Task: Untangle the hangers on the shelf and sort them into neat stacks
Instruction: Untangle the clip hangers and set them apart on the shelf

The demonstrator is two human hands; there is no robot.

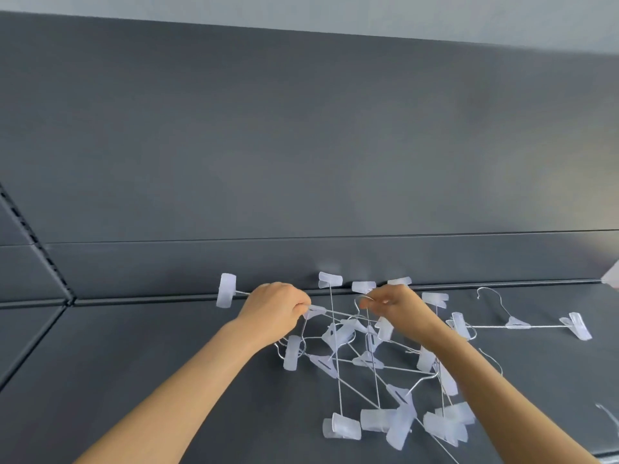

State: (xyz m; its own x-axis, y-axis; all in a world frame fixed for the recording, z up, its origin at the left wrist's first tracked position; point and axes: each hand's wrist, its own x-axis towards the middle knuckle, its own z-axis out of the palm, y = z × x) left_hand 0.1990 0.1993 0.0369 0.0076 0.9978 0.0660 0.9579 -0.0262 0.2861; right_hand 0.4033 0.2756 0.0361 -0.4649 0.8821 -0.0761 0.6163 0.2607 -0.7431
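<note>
A tangle of clip hangers (pixel 368 363), thin metal rods with frosted white plastic clips, lies on the dark grey shelf (pixel 134 380). My left hand (pixel 273 313) grips the rod of one hanger near its middle piece; that hanger's end clip (pixel 226 290) sticks out to the left. My right hand (pixel 402 309) pinches a metal hook (pixel 363 301) at the top of the tangle. One separate hanger (pixel 522 324) lies flat to the right, apart from the pile.
The shelf's grey back panel (pixel 301 145) rises right behind the hangers. A slotted upright (pixel 37 242) runs along the left. A pale object (pixel 611 274) pokes in at the right edge, and a bit of wire (pixel 608 416) shows lower right.
</note>
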